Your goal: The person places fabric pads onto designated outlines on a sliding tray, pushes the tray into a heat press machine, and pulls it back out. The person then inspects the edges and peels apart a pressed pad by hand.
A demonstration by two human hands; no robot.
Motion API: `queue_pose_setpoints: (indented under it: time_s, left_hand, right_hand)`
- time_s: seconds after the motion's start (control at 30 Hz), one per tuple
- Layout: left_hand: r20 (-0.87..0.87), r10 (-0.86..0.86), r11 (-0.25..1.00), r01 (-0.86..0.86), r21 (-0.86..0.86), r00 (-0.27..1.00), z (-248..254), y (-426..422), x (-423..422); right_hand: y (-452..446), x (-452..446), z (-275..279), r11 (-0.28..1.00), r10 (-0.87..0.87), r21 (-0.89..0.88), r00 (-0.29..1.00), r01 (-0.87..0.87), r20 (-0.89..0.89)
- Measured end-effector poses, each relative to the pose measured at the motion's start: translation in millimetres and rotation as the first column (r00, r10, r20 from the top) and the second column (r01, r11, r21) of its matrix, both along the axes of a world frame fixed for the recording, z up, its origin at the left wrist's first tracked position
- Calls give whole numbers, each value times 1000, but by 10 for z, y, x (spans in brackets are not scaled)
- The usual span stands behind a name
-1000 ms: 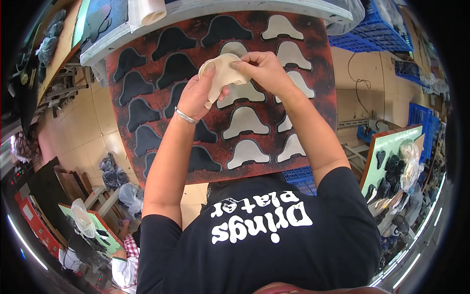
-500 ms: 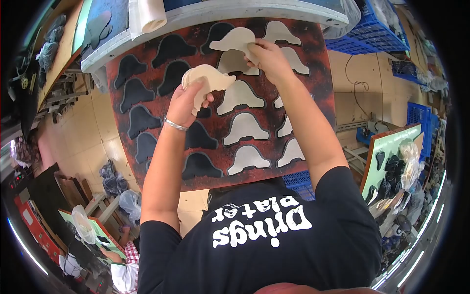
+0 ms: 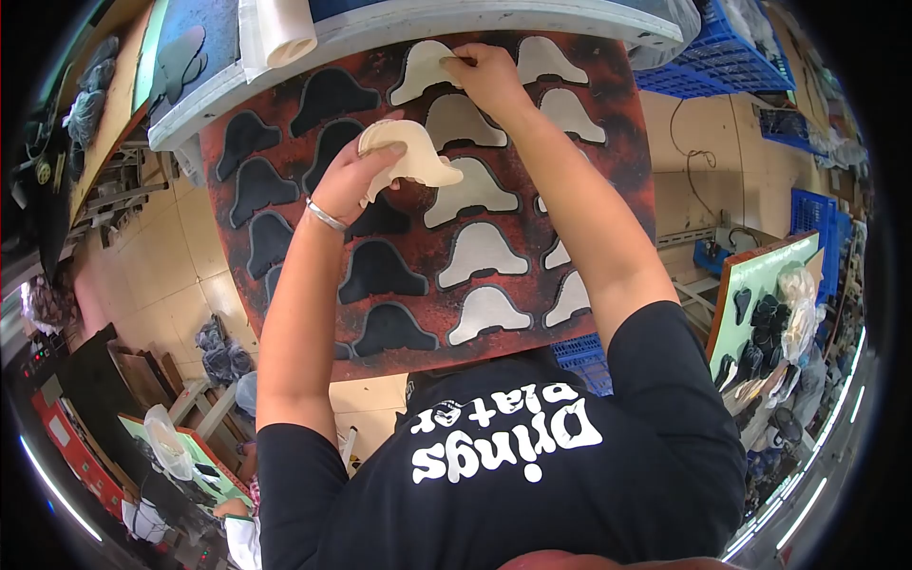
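My left hand [image 3: 353, 180] is closed round a small stack of cream curved cut pieces [image 3: 418, 152], thumb on top, above the middle of the red-and-black board [image 3: 622, 171]. At the far edge of the board, my right hand [image 3: 489, 78] pinches the right side of a single cream cut piece [image 3: 418, 74], which lies over a dark-edged shape. Several black bell-shaped pieces [image 3: 332, 100] lie in columns on the left. Further right, similar pieces bear cream tops with dark borders, such as this cream-topped piece [image 3: 484, 252].
A pale metal rail [image 3: 427, 28] runs behind the board, with a cream roll [image 3: 277, 38] on it. Blue crates [image 3: 712, 66] stand at the right. A green-topped side table [image 3: 760, 285] holds dark pieces. Another person's white sleeve [image 3: 244, 541] shows at lower left.
My right hand has moved left and away from me, laying its cream piece over the dark shape in the back row. The stack in my left hand has tilted and turned slightly.
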State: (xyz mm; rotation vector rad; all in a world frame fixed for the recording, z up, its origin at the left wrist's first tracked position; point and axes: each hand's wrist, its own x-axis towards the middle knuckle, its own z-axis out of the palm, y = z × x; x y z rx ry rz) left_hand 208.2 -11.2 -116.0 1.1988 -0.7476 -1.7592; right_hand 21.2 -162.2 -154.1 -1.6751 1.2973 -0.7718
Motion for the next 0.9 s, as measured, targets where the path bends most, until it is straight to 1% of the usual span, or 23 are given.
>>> queue_pose_setpoints:
  time_s: [0.2, 0.3, 0.4, 0.53, 0.6, 0.7, 0.8, 0.9]
  left_hand:
    - [21, -79, 997, 80, -3, 997, -40, -203, 59]
    - [76, -141, 990, 139, 30, 987, -71, -289, 83]
    - [106, -188, 981, 182, 61, 977, -55, -373, 76]
    - [132, -252, 966, 240, 98, 959, -2, -414, 67]
    - [133, -269, 961, 256, 105, 954, -10, -418, 63]
    - [144, -286, 956, 272, 107, 947, 59, -425, 30]
    - [149, -299, 952, 285, 110, 943, 52, -419, 27]
    - [171, -311, 950, 298, 95, 935, 59, -418, 21]
  right_hand:
    - [-18, 54, -18, 997, -52, 64, 998, 49, 46]
    - [-29, 43, -18, 999, 5, 53, 1000, -6, 4]
    - [-39, 44, -7, 999, -15, 52, 1000, 15, -2]
    - [-28, 31, -69, 997, -38, -71, 999, 37, -13]
    - [50, -31, 32, 992, -64, -112, 998, 60, -27]
    - [72, -161, 166, 999, 21, -43, 995, -25, -102]
    - [43, -158, 91, 995, -35, -100, 994, 24, -105]
    - [49, -149, 102, 994, -41, -108, 988, 25, -148]
